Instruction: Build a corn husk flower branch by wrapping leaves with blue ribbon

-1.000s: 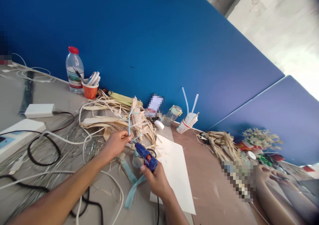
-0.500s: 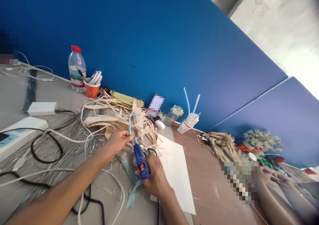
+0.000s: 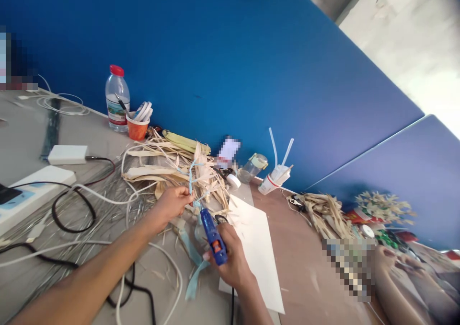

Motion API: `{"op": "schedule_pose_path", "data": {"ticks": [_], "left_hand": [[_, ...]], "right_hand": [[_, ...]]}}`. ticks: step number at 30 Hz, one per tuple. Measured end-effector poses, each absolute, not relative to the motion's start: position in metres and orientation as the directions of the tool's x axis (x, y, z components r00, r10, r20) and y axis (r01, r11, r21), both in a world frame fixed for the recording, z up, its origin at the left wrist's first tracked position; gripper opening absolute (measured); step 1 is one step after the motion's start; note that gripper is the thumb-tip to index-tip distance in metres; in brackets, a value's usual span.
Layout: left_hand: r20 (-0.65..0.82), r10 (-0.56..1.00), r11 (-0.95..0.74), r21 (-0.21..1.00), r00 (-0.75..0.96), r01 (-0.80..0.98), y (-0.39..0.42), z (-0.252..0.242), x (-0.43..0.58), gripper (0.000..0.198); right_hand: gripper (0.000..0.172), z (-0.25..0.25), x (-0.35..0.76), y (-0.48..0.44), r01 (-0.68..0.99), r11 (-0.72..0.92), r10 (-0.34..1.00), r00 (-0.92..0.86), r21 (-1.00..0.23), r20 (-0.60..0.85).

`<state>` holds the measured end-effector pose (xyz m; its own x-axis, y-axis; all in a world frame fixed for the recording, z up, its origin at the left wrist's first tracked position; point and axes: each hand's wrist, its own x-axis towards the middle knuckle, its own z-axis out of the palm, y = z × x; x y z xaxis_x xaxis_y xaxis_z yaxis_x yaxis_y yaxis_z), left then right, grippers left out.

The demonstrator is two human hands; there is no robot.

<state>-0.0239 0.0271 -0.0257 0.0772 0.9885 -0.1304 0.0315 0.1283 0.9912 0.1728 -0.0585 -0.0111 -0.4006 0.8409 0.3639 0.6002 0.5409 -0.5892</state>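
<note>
My left hand point(image 3: 174, 203) pinches a thin light-blue wrapped stem point(image 3: 190, 176) that stands up in front of a heap of dry corn husks point(image 3: 168, 164). My right hand point(image 3: 232, 258) is closed round a blue hot glue gun point(image 3: 213, 236), whose nozzle points up and left toward the base of the stem beside my left fingers. Its black cord point(image 3: 232, 306) runs down past my wrist. A light-blue ribbon point(image 3: 193, 267) lies on the table under both hands.
A white sheet point(image 3: 255, 248) lies right of my hands. Cables point(image 3: 72, 219), a power strip point(image 3: 32, 191) and a white adapter point(image 3: 68, 154) cover the left. A water bottle point(image 3: 117, 98), orange cup point(image 3: 138, 128), jar point(image 3: 251, 167) and cup of glue sticks point(image 3: 275, 176) line the blue partition. Another person's arm point(image 3: 406, 286) rests at the right.
My right hand turned the glue gun and brought its nozzle up toward the stem held in my left hand. The view shifted slightly to the left.
</note>
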Motion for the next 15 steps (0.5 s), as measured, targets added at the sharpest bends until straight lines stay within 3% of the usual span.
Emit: {"op": "schedule_pose_path", "data": {"ticks": [5,15], "left_hand": [[-0.116,0.988,0.109,0.992,0.097,0.069,0.023,-0.018,-0.019,0.024],[0.095,0.993,-0.113,0.941,0.074,0.318,0.020,-0.018,-0.021,0.020]], "right_hand": [[0.021,-0.013,0.170,-0.056,0.588,0.524,0.850,-0.403,-0.616,0.340],[0.023,-0.012,0.169,-0.057,0.600,0.458,0.885,-0.379,-0.656,0.271]]}}
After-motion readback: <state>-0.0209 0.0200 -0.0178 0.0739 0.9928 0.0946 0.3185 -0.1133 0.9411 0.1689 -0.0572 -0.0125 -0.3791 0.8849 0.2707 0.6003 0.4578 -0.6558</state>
